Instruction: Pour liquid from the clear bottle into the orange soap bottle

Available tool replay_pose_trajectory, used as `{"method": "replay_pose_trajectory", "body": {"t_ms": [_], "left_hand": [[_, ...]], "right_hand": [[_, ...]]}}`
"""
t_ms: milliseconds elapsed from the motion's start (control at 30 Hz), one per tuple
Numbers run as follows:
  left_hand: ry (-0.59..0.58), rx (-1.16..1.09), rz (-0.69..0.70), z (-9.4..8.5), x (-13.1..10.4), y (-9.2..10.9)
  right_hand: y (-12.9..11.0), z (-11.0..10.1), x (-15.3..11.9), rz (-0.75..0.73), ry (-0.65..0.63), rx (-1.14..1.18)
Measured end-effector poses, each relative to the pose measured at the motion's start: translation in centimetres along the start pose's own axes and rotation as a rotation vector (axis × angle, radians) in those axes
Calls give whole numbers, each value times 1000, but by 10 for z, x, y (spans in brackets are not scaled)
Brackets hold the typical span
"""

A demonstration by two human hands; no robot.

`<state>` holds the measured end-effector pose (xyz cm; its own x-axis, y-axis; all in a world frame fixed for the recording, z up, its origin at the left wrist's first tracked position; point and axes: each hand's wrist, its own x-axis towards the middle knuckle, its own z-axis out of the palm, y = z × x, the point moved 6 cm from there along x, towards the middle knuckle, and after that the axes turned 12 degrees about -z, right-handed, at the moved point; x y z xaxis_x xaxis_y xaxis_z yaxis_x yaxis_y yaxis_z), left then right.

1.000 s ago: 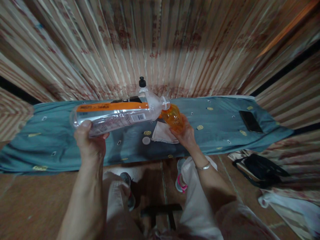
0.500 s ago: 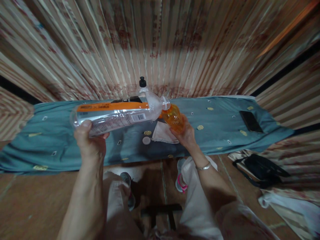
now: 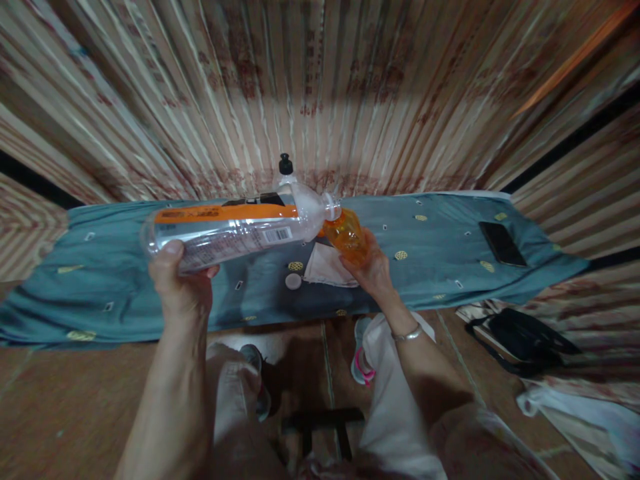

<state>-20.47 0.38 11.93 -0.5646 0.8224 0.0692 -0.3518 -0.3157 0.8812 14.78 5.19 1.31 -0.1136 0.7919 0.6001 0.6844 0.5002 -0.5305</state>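
My left hand (image 3: 181,283) is wrapped round the base of a large clear plastic bottle (image 3: 235,230) with an orange and silver label. That bottle lies nearly level in the air, its uncapped neck pointing right. Its mouth meets the top of a small orange see-through bottle (image 3: 346,237), tilted toward it and gripped by my right hand (image 3: 371,267). Whether liquid is passing between them I cannot make out. Below them on the cloth are a folded pale cloth (image 3: 327,267) and a round white cap (image 3: 293,281). Behind the large bottle stands a clear container with a black top (image 3: 285,164).
A green patterned cloth (image 3: 430,253) covers the long narrow table. A black phone (image 3: 501,243) lies at its right end. Pleated curtains (image 3: 310,87) hang behind. On the tiled floor at right rests a black bag (image 3: 530,337); a dark stool edge (image 3: 323,420) shows between my legs.
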Motion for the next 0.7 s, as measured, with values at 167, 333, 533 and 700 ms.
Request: {"method": "replay_pose_trajectory", "body": {"t_ms": [167, 333, 533, 700], "left_hand": [[-11, -6, -4, 0, 0, 0], [-5, 10, -5, -1, 0, 0], [-22, 23, 10, 1, 0, 1], [-21, 5, 13, 2, -2, 2]], "right_hand": [[2, 0, -1, -6, 0, -32], [5, 2, -2, -9, -13, -12], [6, 1, -1, -10, -11, -10], [6, 2, -2, 3, -5, -14]]}}
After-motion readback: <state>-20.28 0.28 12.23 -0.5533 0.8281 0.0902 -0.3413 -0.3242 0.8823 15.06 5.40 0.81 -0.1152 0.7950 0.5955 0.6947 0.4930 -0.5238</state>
